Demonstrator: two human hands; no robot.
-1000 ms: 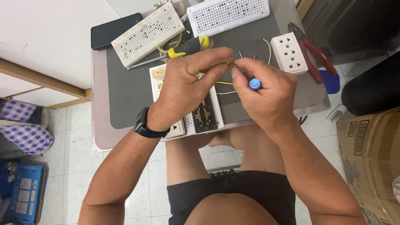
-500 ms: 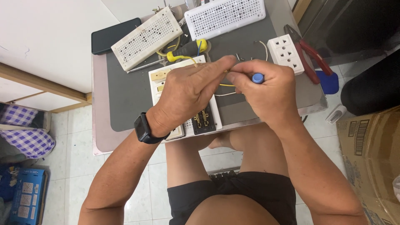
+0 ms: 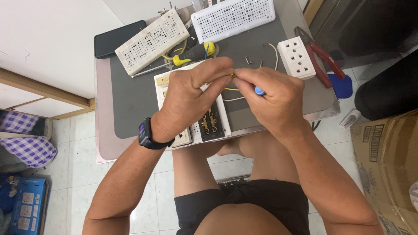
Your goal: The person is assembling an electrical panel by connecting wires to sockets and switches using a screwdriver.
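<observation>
My left hand (image 3: 191,98), with a black watch on its wrist, pinches the end of a yellow wire (image 3: 230,89) above a white socket panel (image 3: 209,124) that lies on the grey mat (image 3: 135,95). My right hand (image 3: 274,98) meets it fingertip to fingertip and is closed around a small tool with a blue handle end (image 3: 259,91). The tool's tip is hidden between the fingers. Both hands hover over the panel's open back with brass contacts.
On the mat lie a yellow-and-black screwdriver (image 3: 193,52), two white perforated boards (image 3: 150,40) (image 3: 233,16), a white multi-socket block (image 3: 296,57), red-handled pliers (image 3: 320,58), small screws (image 3: 250,62) and a dark phone (image 3: 118,38). A cardboard box (image 3: 389,161) stands at the right.
Both hands have stayed together over the panel, with small finger shifts at the wire. The blue tool end has moved slightly in my right hand.
</observation>
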